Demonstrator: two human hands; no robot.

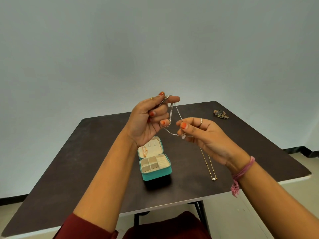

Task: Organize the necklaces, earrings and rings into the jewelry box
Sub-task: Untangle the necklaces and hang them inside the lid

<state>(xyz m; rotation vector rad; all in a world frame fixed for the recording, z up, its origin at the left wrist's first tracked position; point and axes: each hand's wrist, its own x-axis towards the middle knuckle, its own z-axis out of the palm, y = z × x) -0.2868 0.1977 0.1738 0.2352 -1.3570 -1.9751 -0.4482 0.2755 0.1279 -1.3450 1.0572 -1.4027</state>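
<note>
A silver beaded necklace (172,116) hangs in the air between both hands, above the table. My left hand (148,119) pinches its upper end between thumb and forefinger. My right hand (203,135) pinches the chain lower down, near a pale pendant. Below them the teal jewelry box (156,175) lies open on the table, with cream compartments in its base and a rose-gold necklace (144,151) fastened inside its lid. A gold necklace with a pearl (209,167) lies stretched out on the table to the right of the box, partly hidden by my right wrist.
A small heap of dark, multicoloured jewelry (221,114) sits near the far right corner of the dark brown table (82,169). The table's front edge runs just above my lap. A pale wall rises behind.
</note>
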